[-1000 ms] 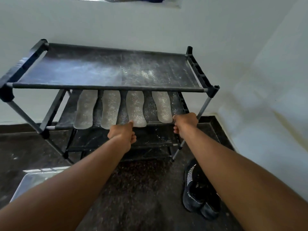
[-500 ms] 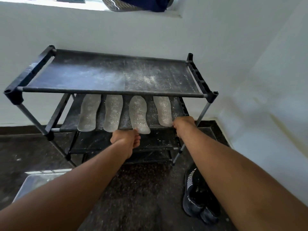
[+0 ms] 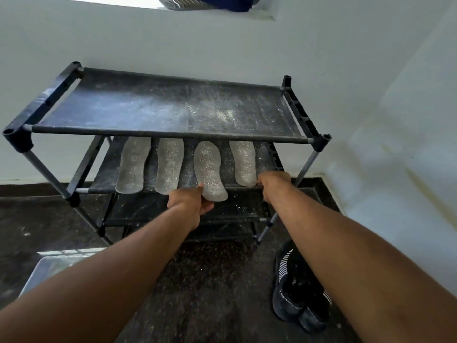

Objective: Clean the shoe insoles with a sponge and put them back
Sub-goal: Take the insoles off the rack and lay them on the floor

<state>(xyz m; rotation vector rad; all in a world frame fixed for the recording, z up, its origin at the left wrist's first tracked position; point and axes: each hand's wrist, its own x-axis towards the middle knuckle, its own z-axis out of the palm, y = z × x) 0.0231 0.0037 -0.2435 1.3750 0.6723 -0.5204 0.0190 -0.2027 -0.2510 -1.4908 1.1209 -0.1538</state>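
Several grey, dusty insoles lie side by side on the second shelf of a black shoe rack (image 3: 170,137). My left hand (image 3: 190,203) pinches the heel of the third insole (image 3: 209,169), which sticks out past the shelf's front bar. My right hand (image 3: 273,183) grips the heel end of the rightmost insole (image 3: 243,162) at the front bar. The two left insoles (image 3: 133,164) (image 3: 169,164) lie untouched. No sponge is in view.
A pair of black sports shoes (image 3: 296,290) stands on the dark floor at the right, near the rack's front right leg. A grey tray or bin (image 3: 47,268) sits at the lower left. White walls close in behind and to the right.
The third insole has slid forward off the shelf edge with my left hand on its heel. My right hand stays at the rightmost insole's heel. The camera has tilted up slightly.
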